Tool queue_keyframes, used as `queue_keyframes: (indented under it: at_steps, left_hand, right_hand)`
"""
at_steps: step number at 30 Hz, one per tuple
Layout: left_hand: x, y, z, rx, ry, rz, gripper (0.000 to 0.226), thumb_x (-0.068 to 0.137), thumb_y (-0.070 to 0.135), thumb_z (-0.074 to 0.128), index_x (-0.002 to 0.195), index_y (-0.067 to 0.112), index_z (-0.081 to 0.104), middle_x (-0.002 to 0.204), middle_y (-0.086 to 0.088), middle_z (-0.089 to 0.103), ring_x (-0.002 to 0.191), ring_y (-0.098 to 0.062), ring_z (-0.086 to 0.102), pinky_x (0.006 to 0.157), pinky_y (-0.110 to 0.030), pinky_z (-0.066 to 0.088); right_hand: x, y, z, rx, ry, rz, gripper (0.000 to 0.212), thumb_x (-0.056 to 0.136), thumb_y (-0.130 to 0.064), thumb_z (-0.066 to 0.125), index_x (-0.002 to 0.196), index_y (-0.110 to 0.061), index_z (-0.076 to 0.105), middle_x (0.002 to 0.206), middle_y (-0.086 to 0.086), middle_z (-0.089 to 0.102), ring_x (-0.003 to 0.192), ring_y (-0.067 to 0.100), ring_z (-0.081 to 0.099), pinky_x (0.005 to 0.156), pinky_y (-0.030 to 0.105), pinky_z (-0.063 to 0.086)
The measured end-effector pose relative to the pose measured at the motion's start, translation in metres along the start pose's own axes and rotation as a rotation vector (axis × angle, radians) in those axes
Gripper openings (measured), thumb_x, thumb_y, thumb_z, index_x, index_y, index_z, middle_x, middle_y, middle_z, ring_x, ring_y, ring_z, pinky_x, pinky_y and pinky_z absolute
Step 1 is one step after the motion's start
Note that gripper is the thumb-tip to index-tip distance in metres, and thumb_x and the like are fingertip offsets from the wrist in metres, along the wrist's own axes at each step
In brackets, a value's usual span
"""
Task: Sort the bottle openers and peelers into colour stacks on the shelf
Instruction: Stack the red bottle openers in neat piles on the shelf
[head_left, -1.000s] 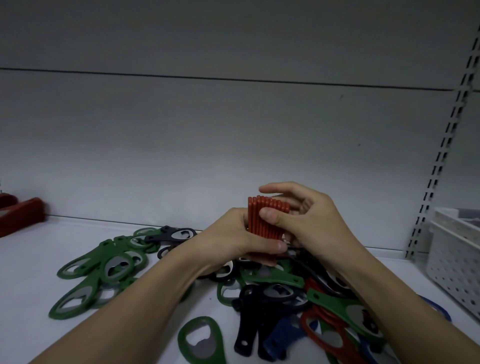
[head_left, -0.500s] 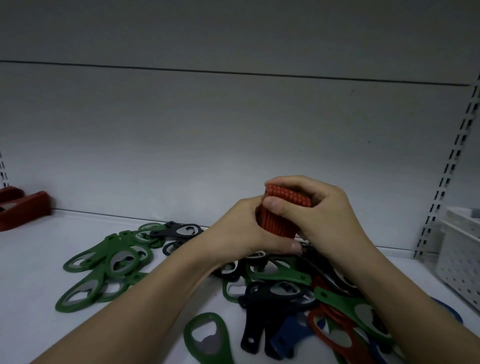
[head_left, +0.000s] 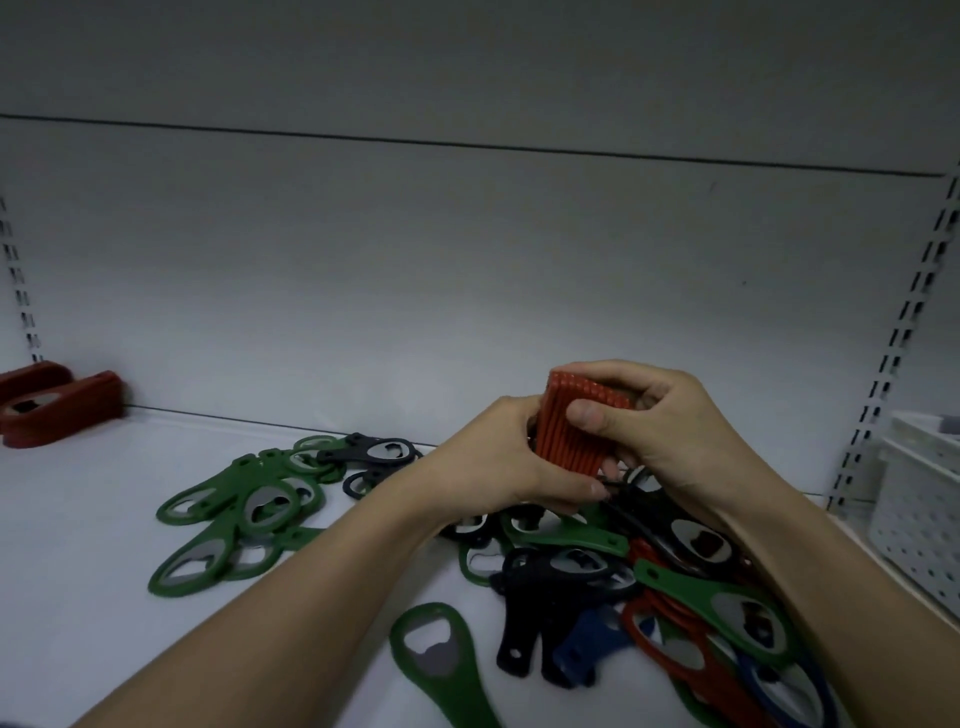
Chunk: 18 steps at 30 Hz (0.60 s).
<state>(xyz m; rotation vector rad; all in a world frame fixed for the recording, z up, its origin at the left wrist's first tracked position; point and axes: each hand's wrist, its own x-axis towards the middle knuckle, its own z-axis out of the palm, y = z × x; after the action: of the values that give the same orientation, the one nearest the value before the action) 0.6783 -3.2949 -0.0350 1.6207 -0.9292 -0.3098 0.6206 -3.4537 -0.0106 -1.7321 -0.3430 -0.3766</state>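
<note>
Our left hand (head_left: 511, 462) and right hand (head_left: 660, 426) grip a bundle of red openers (head_left: 574, 428), fingers curled around it, squaring edges. Next, we judge, it joins the red stack (head_left: 62, 408) far left.

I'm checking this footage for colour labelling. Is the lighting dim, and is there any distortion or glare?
Head view: dim, bluish light with dark corners; the white shelf board is brightest at its back. Wide-angle bending curves the slotted uprights. Small glints show on the openers' metal inserts. The red ribbed stack in both hands stays sharp and clearly red.
</note>
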Motion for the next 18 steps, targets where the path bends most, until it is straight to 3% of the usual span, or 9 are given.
queue_keyframes:
  at_steps: [2, 4, 6, 8, 10, 13, 15, 18]
  left_hand:
    - [-0.004, 0.002, -0.003, -0.019, 0.04, -0.024, 0.03, 0.08, -0.002, 0.076, 0.107, 0.003, 0.063, 0.095, -0.008, 0.071, 0.088, -0.02, 0.071, 0.084, -0.038, 0.06]
    - [-0.011, 0.007, -0.016, -0.026, 0.121, -0.073, 0.038, 0.081, 0.003, 0.077, 0.113, -0.002, 0.058, 0.106, -0.02, 0.068, 0.088, -0.023, 0.07, 0.082, -0.039, 0.06]
    - [-0.025, 0.014, -0.042, -0.004, 0.194, -0.128, 0.041, 0.081, 0.002, 0.077, 0.114, -0.006, 0.055, 0.11, -0.026, 0.064, 0.087, -0.026, 0.069, 0.078, -0.038, 0.061]
    - [-0.043, 0.019, -0.078, 0.084, 0.251, -0.174, 0.033, 0.08, 0.0, 0.077, 0.106, -0.004, 0.057, 0.099, -0.02, 0.061, 0.083, -0.025, 0.068, 0.079, -0.043, 0.061]
    - [-0.065, 0.022, -0.12, 0.199, 0.314, -0.25, 0.027, 0.079, -0.001, 0.077, 0.096, 0.003, 0.057, 0.094, -0.013, 0.06, 0.082, -0.026, 0.068, 0.08, -0.046, 0.061]
    - [-0.099, 0.025, -0.181, 0.387, 0.405, -0.457, 0.034, 0.079, 0.0, 0.077, 0.104, 0.006, 0.055, 0.102, -0.014, 0.06, 0.09, -0.028, 0.069, 0.077, -0.043, 0.062]
    - [-0.118, 0.026, -0.21, 0.465, 0.446, -0.608, 0.04, 0.078, 0.0, 0.078, 0.109, 0.005, 0.053, 0.105, -0.016, 0.06, 0.093, -0.031, 0.067, 0.071, -0.041, 0.062]
    - [-0.131, 0.02, -0.239, 0.547, 0.528, -0.759, 0.038, 0.076, -0.001, 0.08, 0.101, 0.003, 0.052, 0.102, -0.019, 0.059, 0.088, -0.033, 0.067, 0.058, -0.038, 0.062]
  right_hand:
    - [-0.001, -0.002, 0.006, -0.023, 0.054, -0.037, 0.038, 0.072, -0.034, 0.071, 0.109, -0.026, 0.071, 0.108, -0.001, 0.073, 0.066, 0.015, 0.066, 0.063, 0.026, 0.056]
    - [0.002, -0.002, 0.013, 0.054, 0.127, -0.038, 0.039, 0.082, -0.045, 0.061, 0.115, -0.026, 0.067, 0.115, -0.003, 0.07, 0.059, 0.016, 0.056, 0.061, 0.033, 0.056]
    - [0.007, -0.004, 0.026, 0.072, 0.218, -0.007, 0.03, 0.093, -0.042, 0.053, 0.112, -0.024, 0.066, 0.114, -0.001, 0.068, 0.059, 0.017, 0.053, 0.058, 0.035, 0.053]
    - [0.015, -0.006, 0.044, -0.018, 0.264, 0.006, 0.02, 0.1, -0.033, 0.05, 0.107, -0.023, 0.066, 0.11, 0.002, 0.067, 0.056, 0.016, 0.052, 0.054, 0.033, 0.052]
    - [0.026, -0.009, 0.072, -0.082, 0.227, 0.001, 0.015, 0.1, -0.025, 0.052, 0.107, -0.019, 0.064, 0.108, 0.004, 0.065, 0.053, 0.014, 0.052, 0.049, 0.03, 0.051]
    - [0.045, -0.013, 0.128, -0.126, 0.085, 0.032, 0.01, 0.098, -0.019, 0.057, 0.107, -0.017, 0.061, 0.108, 0.007, 0.059, 0.051, 0.014, 0.054, 0.047, 0.032, 0.05]
    - [0.055, -0.012, 0.171, -0.193, -0.041, 0.062, 0.009, 0.097, -0.023, 0.058, 0.104, -0.019, 0.06, 0.103, 0.004, 0.06, 0.056, 0.016, 0.056, 0.051, 0.032, 0.051]
    - [0.059, -0.012, 0.237, -0.319, -0.139, 0.037, 0.009, 0.096, -0.033, 0.055, 0.096, -0.025, 0.06, 0.092, -0.002, 0.066, 0.063, 0.016, 0.058, 0.058, 0.035, 0.052]
